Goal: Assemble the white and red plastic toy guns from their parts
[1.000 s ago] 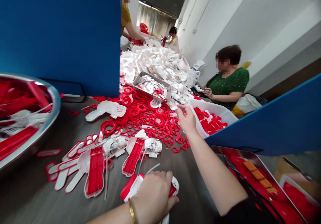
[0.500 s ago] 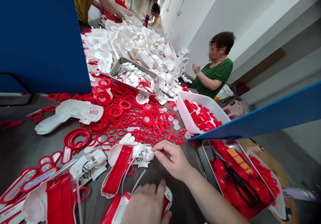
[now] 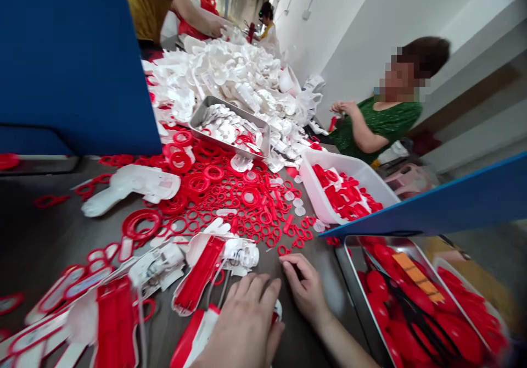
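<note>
**Both hands down on the red-and-white part**

We see our left hand [image 3: 247, 324] lying flat over a red-and-white plastic part [image 3: 197, 332] at the near edge of the grey table [image 3: 41, 241], fingers together and draped across its top, pressing rather than pinching. Our right hand [image 3: 307, 288] sits just beside it, fingers curled in; whether they nip anything we cannot tell. The part lies under the left palm, its red end poking out to the left.

Just beyond our hands lies a half-built white shell with a red insert [image 3: 206, 269]. Farther back, loose red rings [image 3: 230, 198] cover the table, with a metal tray [image 3: 197, 118] of small pieces behind them. To the right stand a white bin [image 3: 313, 192] of red parts and a steel pan [image 3: 349, 269] holding scissors [image 3: 411, 313]. A person in a green top [image 3: 382, 126] sits across.
</note>
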Motion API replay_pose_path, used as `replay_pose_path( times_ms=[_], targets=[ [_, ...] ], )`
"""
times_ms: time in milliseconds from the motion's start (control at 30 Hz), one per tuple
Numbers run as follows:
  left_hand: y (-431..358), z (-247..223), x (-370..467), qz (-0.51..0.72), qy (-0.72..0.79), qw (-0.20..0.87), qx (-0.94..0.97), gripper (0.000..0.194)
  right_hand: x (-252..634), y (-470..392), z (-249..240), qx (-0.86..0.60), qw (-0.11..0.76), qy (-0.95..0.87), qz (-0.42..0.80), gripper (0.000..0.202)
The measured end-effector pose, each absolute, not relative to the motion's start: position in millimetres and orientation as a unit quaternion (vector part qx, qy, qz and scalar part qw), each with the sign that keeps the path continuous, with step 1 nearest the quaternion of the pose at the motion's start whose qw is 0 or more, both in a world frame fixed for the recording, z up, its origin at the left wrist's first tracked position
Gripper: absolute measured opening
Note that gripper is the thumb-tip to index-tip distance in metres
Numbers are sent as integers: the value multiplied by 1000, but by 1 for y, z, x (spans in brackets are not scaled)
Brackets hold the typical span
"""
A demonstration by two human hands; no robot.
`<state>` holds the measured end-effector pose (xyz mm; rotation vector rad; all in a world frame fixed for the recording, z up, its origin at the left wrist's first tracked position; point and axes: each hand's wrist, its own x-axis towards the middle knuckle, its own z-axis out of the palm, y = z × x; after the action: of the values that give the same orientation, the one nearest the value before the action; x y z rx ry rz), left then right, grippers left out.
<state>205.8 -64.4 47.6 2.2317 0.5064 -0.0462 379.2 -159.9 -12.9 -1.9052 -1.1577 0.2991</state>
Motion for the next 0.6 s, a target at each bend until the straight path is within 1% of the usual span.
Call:
replay_pose_path(
  times_ms=[133,233,300,367,467,533,600],
  targets=[
    [-66,59,207,154,174,458,858,38,383,-157,-17,-758,454,-447,139,18],
    [-67,70,203,249,133,448,848,27,380,-161,-13,-735,460,-478,141,19],
    [-65,80,196,282,94,424,855,26,377,-171,-10,-720,452,-512,124,19],
    [-55,92,188,290,78,384,873,26,378,-186,-10,-720,428,-541,79,18],
    [-19,108,189,254,121,284,917,26,390,-206,-19,-729,380,-569,-16,20],
    [21,112,204,208,180,197,941,32,400,-213,-28,-726,355,-587,-48,23],
    [68,111,228,156,250,106,950,41,407,-214,-36,-723,335,-604,-37,26]
  ],
)
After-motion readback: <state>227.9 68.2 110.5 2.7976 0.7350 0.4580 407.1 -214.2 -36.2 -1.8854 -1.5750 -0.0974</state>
